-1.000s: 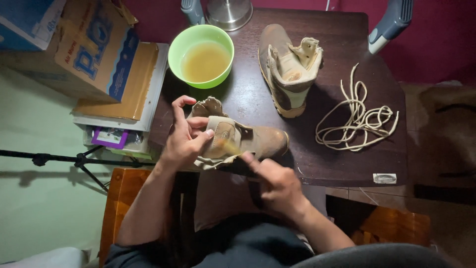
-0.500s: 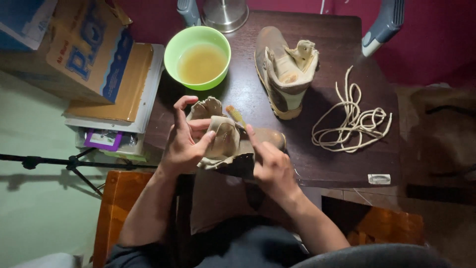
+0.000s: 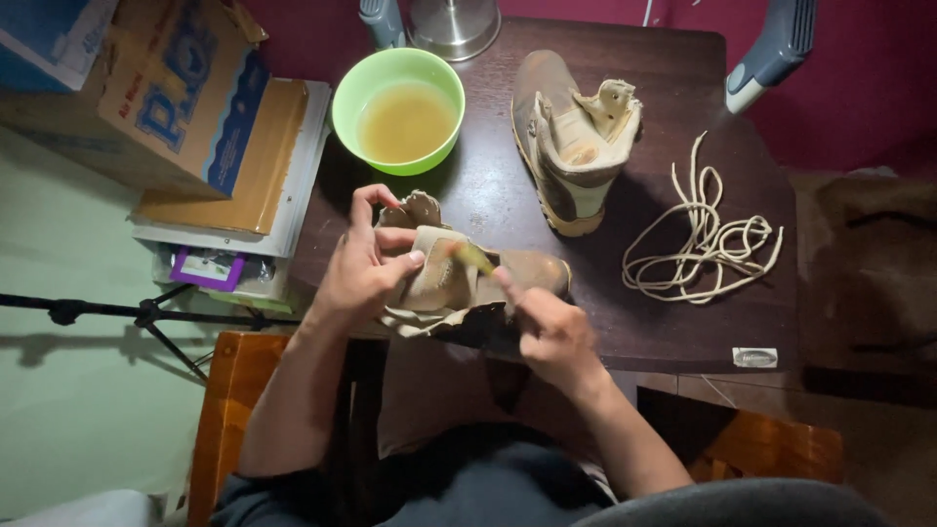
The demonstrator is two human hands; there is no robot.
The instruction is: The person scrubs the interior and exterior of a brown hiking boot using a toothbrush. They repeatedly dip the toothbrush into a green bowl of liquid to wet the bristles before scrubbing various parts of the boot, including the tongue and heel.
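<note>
Head view: two hands cleaned a boot.
Left hand (image 3: 366,268) gripped the boot (image 3: 459,283) steady at table's (image 3: 673,332) six o'clock; right hand (image 3: 547,327) pinched a small brush (image 3: 471,257) against it.

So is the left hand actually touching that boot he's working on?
Touching. The head view shows the left hand wrapped over the tan boot, fingers pressed on its upper, holding it at the table edge.

Person, seen from above: left hand (image 3: 359,278) and right hand (image 3: 551,332) bare, no rings or watch visible; forearms unsleeved; dark garment covering lap, near edge.
</note>
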